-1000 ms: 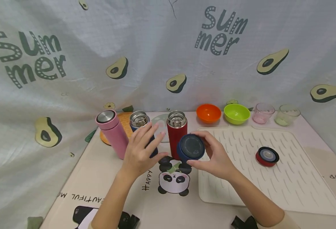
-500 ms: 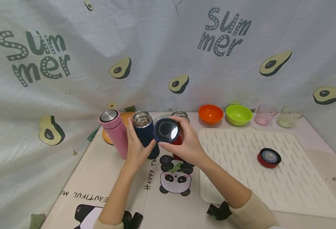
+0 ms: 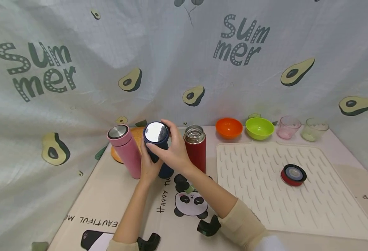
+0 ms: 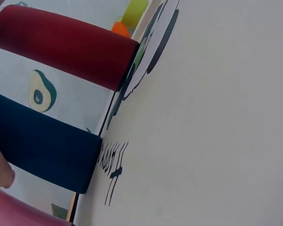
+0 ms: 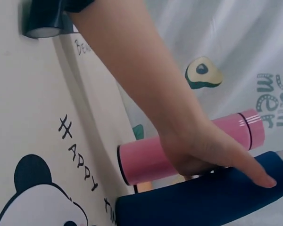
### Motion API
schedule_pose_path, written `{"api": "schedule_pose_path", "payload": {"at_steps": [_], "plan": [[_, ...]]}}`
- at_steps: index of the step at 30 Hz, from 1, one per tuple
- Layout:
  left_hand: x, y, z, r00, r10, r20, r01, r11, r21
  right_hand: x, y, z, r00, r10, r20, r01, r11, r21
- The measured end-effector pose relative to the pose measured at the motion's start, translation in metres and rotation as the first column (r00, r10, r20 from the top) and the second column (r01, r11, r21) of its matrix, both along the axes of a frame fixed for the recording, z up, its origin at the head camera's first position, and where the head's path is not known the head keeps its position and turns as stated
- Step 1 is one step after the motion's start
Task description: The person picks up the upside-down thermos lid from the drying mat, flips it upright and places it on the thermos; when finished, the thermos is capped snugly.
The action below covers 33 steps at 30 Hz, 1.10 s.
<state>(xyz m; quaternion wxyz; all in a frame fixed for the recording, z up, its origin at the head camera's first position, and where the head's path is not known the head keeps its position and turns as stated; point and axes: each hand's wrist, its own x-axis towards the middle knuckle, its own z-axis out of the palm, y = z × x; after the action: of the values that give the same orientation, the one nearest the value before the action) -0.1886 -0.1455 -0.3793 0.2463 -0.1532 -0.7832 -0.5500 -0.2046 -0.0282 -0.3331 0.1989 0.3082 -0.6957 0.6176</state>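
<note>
The blue thermos bottle (image 3: 166, 171) stands on the table, and my left hand (image 3: 150, 168) grips its body from the left. Over the bottle's mouth, my right hand (image 3: 175, 151) holds the blue lid (image 3: 156, 134) between thumb and fingers. A bit of steel neck shows at the edge of the right wrist view, where the left hand (image 5: 193, 141) wraps the blue bottle (image 5: 198, 202). Whether the lid touches the neck is hidden. A red thermos bottle (image 3: 197, 153) without its lid stands just to the right. On the left is a lidded pink thermos bottle (image 3: 127, 151).
A red lid (image 3: 293, 175) lies on the ribbed cream mat (image 3: 259, 195) to the right. Along the back stand an orange bowl (image 3: 229, 128), a green bowl (image 3: 259, 128), a pink glass (image 3: 288, 127) and a greenish glass (image 3: 314, 129). A patterned curtain (image 3: 171, 52) hangs behind.
My right hand has carried the blue lid leftward, past the red bottle to the top of the blue one. My left hand has closed round the blue bottle's body.
</note>
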Motion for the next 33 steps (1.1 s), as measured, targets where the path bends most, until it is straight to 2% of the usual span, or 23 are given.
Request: {"api": "schedule_pose_path", "payload": {"at_steps": [6,10,14,20,27,33], "plan": [[0.004,-0.003,-0.009,0.994,-0.013,0.106,0.011,1.0,0.025,-0.005,-0.012,-0.01,0.999,-0.013,0.052,0.013,1.0,0.002],[0.004,-0.005,-0.013,0.99,-0.041,0.135,0.034,0.998,0.057,-0.007,-0.015,-0.011,0.997,0.001,0.082,-0.001,1.0,-0.003],[0.002,-0.005,-0.015,0.99,-0.075,0.118,0.063,0.993,0.103,-0.012,-0.017,-0.008,0.997,0.0,0.075,0.0,1.0,-0.003],[-0.001,-0.006,-0.016,0.988,-0.088,0.126,0.069,0.986,0.148,-0.02,-0.018,-0.006,0.995,0.046,0.085,-0.044,0.999,-0.026],[-0.003,-0.005,-0.016,0.991,-0.084,0.1,0.069,0.987,0.149,-0.024,-0.018,-0.006,0.997,0.029,0.069,-0.028,0.999,-0.022],[-0.002,-0.004,-0.016,0.993,-0.073,0.09,0.06,0.989,0.138,-0.027,-0.018,-0.01,0.996,0.059,0.061,-0.056,0.998,-0.042]]}}
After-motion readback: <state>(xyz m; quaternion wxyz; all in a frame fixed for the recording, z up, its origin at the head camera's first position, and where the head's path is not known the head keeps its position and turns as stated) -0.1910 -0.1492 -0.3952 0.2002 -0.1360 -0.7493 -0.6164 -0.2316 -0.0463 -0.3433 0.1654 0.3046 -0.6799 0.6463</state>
